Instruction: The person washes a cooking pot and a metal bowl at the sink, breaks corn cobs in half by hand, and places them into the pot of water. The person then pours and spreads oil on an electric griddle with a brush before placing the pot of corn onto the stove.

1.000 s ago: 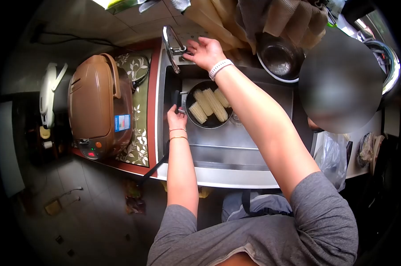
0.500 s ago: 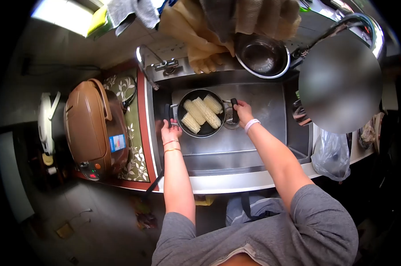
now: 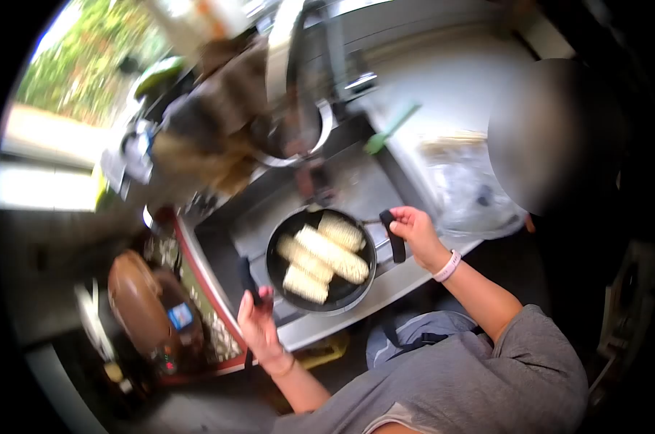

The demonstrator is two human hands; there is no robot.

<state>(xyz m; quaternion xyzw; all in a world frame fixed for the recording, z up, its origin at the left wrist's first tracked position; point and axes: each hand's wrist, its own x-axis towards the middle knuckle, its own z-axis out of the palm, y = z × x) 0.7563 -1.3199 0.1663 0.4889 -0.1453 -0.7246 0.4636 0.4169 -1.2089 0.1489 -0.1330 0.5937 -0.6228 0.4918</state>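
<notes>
A two-handled cooking pot [image 3: 371, 269], dark inside, is held up over the front edge of the sink. Several pale corn cobs [image 3: 334, 254] lie side by side in it. My left hand [image 3: 258, 318] is closed on the pot's black left handle from below, and that handle tilts up. On the other side, the fingers and thumb of my right hand [image 3: 418, 235] grip the black right handle [image 3: 394, 237]. A light band circles my right wrist.
The steel sink [image 3: 258, 210] lies beyond the pot. Behind it are a round pan [image 3: 326, 130] and hanging cloths [image 3: 226, 90], blurred. A green utensil [image 3: 391, 129] and a plastic bag [image 3: 468, 192] sit right. A brown rice cooker [image 3: 133, 289] stands left.
My hands have raised the pot with the corn from inside the sink and brought it nearer my body. The camera view has turned to the right and is smeared by motion.
</notes>
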